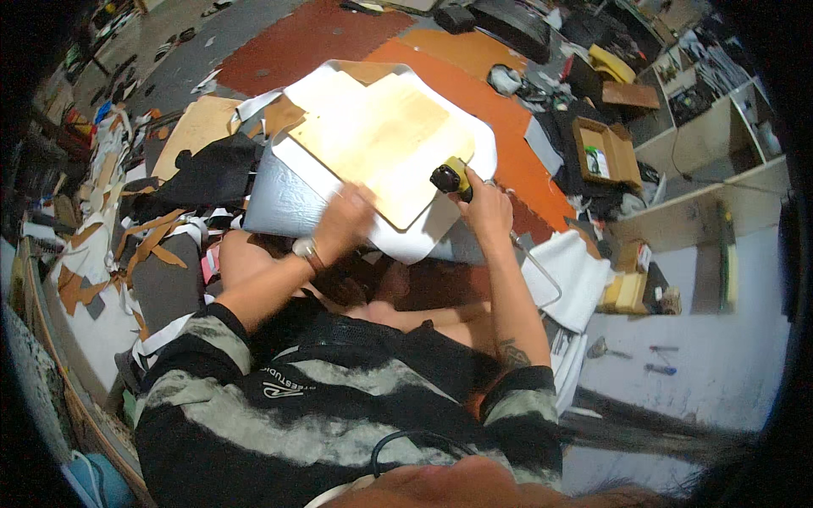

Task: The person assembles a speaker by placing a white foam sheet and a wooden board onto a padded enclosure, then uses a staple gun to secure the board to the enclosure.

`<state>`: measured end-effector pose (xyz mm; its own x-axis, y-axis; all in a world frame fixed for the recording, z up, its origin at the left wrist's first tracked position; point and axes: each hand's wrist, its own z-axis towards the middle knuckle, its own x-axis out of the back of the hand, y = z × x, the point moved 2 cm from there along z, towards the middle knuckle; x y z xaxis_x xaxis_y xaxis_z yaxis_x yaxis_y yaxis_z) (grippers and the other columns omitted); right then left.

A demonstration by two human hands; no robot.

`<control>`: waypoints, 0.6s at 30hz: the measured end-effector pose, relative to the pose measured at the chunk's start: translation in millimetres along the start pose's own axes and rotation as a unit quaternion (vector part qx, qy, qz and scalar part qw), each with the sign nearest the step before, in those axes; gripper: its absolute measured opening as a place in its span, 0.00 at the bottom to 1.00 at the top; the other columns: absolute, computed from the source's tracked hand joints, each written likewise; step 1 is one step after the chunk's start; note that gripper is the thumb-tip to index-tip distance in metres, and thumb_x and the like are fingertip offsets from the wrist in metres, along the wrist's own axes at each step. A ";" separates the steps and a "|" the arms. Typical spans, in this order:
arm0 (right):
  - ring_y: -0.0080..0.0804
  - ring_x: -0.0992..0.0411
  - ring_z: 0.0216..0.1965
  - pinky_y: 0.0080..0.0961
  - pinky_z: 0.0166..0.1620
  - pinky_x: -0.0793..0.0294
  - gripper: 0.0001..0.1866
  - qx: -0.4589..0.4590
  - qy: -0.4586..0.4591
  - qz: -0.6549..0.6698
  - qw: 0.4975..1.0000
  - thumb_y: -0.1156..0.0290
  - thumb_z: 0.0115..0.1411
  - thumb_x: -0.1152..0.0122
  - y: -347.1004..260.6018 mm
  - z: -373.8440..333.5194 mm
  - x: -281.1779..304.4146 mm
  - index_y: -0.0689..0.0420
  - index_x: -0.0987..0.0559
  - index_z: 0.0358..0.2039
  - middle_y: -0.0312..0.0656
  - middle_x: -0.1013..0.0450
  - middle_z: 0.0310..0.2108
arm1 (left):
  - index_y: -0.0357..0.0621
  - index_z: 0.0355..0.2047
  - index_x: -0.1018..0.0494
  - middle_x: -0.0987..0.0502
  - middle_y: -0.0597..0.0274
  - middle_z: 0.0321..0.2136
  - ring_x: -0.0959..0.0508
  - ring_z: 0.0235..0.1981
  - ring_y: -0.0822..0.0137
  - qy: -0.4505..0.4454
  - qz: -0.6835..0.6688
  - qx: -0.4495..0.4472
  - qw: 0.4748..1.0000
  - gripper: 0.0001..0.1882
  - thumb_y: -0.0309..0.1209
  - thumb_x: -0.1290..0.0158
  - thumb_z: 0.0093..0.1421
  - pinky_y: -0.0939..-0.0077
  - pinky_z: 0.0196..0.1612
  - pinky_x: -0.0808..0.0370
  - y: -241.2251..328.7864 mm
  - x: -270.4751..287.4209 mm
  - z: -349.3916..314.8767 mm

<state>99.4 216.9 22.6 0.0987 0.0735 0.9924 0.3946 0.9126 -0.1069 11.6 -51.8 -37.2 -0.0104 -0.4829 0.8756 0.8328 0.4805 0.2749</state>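
A pale yellow flat board [381, 135] lies on a white sheet [478, 152] in front of me, brightly lit, with brown material showing at its far edge. My right hand [489, 210] is closed around a small yellow-and-black tool [450, 177] with a round dark end, held over the board's right side. I cannot make out its exact kind. A thin bent tube or rod [542, 271] shows below that hand. My left hand [345, 218], with a watch on the wrist, is at the board's near left edge. Motion smears its fingers, so its grip is unclear.
A silvery padded sheet [284, 195] is under the white sheet's left side. Brown and white scraps [157, 241] are heaped at left. Orange mats [529, 190] cover the floor ahead. At right are an open cardboard box [627, 165], a shelf [703, 140] and folded white cloth [572, 279].
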 end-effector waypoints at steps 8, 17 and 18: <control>0.54 0.25 0.48 0.47 0.51 0.26 0.41 0.078 0.093 0.035 0.992 0.52 0.59 0.28 -20.0 37.4 -49.7 0.46 0.33 0.70 0.52 0.22 0.44 | 0.48 0.57 0.30 0.30 0.56 0.55 0.26 0.54 0.56 -0.012 -0.007 -0.139 0.990 0.25 0.31 0.46 0.57 0.58 0.54 0.27 49.4 -31.9 -46.6; 0.52 0.45 0.73 0.66 0.67 0.45 0.10 0.215 0.075 0.082 0.970 0.57 0.57 0.29 -55.5 -2.9 -58.0 0.32 0.11 0.41 0.41 0.28 0.63 | 0.48 0.41 0.24 0.23 0.59 0.48 0.22 0.44 0.58 -0.012 -0.089 -0.135 0.987 0.11 0.30 0.44 0.56 0.61 0.45 0.24 44.1 -30.4 -32.6; 0.53 0.45 0.73 0.66 0.67 0.46 0.10 0.203 0.065 0.078 0.974 0.57 0.57 0.29 -50.6 -3.2 -64.2 0.31 0.11 0.41 0.41 0.28 0.63 | 0.49 0.41 0.24 0.24 0.59 0.48 0.22 0.47 0.57 -0.008 -0.083 -0.130 0.988 0.12 0.30 0.42 0.55 0.57 0.48 0.25 43.7 -30.1 -30.2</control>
<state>76.0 164.7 -35.9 0.2537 0.1959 0.9472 -0.0254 0.9803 -0.1960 65.1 -38.4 -63.5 -0.1646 -0.5271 0.8337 0.9330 0.1910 0.3050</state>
